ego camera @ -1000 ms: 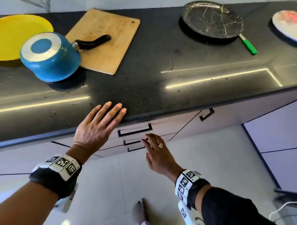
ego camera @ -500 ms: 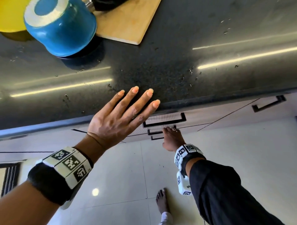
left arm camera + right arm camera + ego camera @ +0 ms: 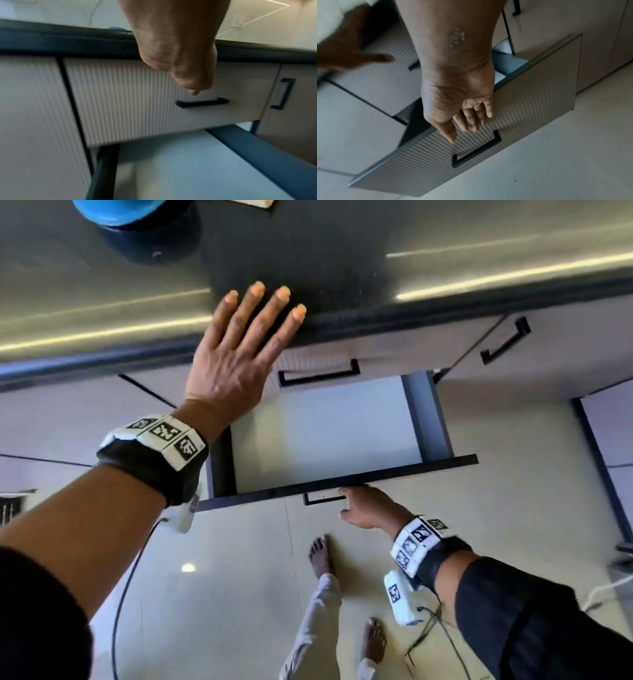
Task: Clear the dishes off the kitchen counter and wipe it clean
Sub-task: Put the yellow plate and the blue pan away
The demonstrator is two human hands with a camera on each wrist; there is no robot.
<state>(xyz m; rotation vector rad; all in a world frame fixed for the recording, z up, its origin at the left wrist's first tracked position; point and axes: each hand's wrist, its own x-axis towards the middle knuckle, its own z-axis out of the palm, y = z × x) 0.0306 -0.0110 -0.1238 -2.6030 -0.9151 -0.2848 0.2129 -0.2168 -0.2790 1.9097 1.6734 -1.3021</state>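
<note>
The black counter (image 3: 342, 251) runs across the top of the head view, with the blue saucepan (image 3: 137, 212) upside down at its far edge of the picture. My left hand (image 3: 257, 316) lies flat with straight fingers on the counter's front edge; the left wrist view shows only its palm heel (image 3: 171, 47). Below, the second drawer (image 3: 325, 433) stands pulled out, its white inside bare. My right hand (image 3: 363, 508) is at the drawer's ribbed front (image 3: 530, 108). Its fingers (image 3: 471, 119) hang straight beside the black handle (image 3: 477, 148), not wrapped round it.
A corner of the wooden cutting board (image 3: 257, 202) shows at the top. The top drawer (image 3: 154, 101) above the pulled-out one stays closed, its handle (image 3: 318, 376) black. A cabinet door handle (image 3: 507, 340) is to the right. My bare feet (image 3: 320, 556) stand on the tiled floor below.
The right hand reached down to the second drawer's handle and the drawer has slid out. My left hand stayed on the counter edge. The view tilted down, so most dishes left the picture.
</note>
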